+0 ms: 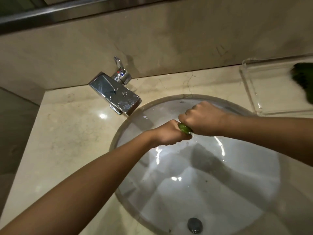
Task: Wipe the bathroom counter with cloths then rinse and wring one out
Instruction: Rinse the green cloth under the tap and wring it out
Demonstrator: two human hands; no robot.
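Note:
Over the white oval sink [245,184], my left hand [169,133] and my right hand [203,118] are both fisted around a green cloth [185,128]. Only a small twisted bit of the cloth shows between the two fists; the rest is hidden inside them. The fists sit close together above the far part of the basin. A second dark green cloth [303,78] lies at the far right edge of the view, on the clear tray.
A chrome faucet [115,93] with a lever handle [119,64] stands on the beige marble counter [67,133] left of the sink; no water runs from it. A clear acrylic tray [264,85] sits at the back right. The drain plug [194,224] lies at the basin's near end.

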